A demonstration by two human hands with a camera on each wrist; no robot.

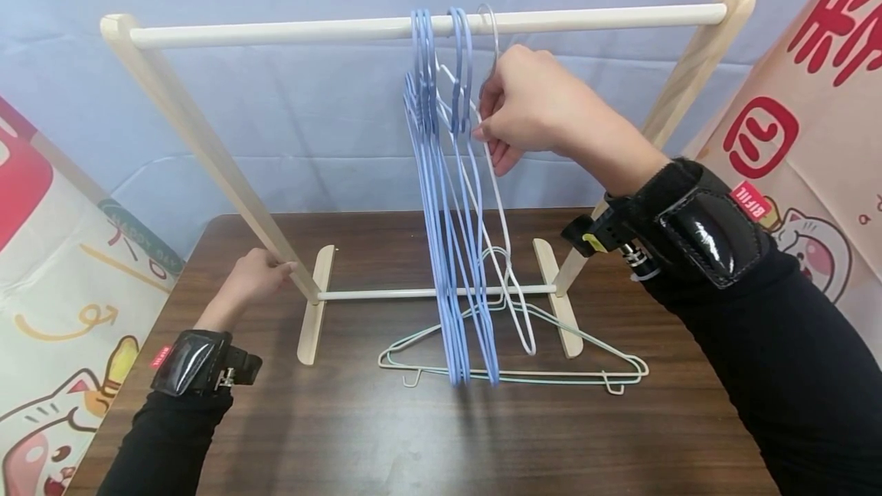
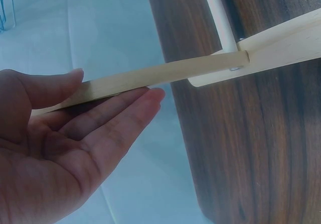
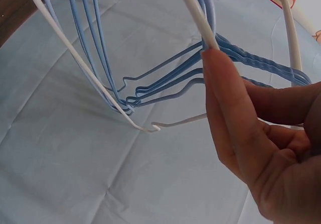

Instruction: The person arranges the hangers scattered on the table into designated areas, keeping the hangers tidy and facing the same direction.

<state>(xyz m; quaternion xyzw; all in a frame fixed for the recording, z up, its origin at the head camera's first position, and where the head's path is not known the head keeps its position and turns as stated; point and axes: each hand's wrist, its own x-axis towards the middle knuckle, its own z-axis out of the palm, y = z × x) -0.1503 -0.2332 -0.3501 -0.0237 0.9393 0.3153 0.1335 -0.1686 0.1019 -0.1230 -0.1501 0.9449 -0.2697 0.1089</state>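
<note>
My right hand (image 1: 530, 102) pinches a white hanger (image 1: 506, 228) just below its metal hook, which is over the top rail (image 1: 276, 32) of a wooden rack. In the right wrist view, thumb and fingers of the right hand (image 3: 251, 128) close on the white wire. Several blue hangers (image 1: 441, 213) hang close together on the rail, left of the white one. My left hand (image 1: 255, 279) holds the rack's left post (image 1: 207, 144) low down. The left wrist view shows that post (image 2: 150, 77) between the thumb and fingers of the left hand (image 2: 75, 153).
Pale green and cream hangers (image 1: 413, 368) lie on the brown table (image 1: 331, 435), beneath the hanging ones. A thin lower bar (image 1: 379, 295) joins the rack's feet. Light blue cloth (image 1: 331, 121) hangs behind; printed sheets (image 1: 772, 98) stand at both sides.
</note>
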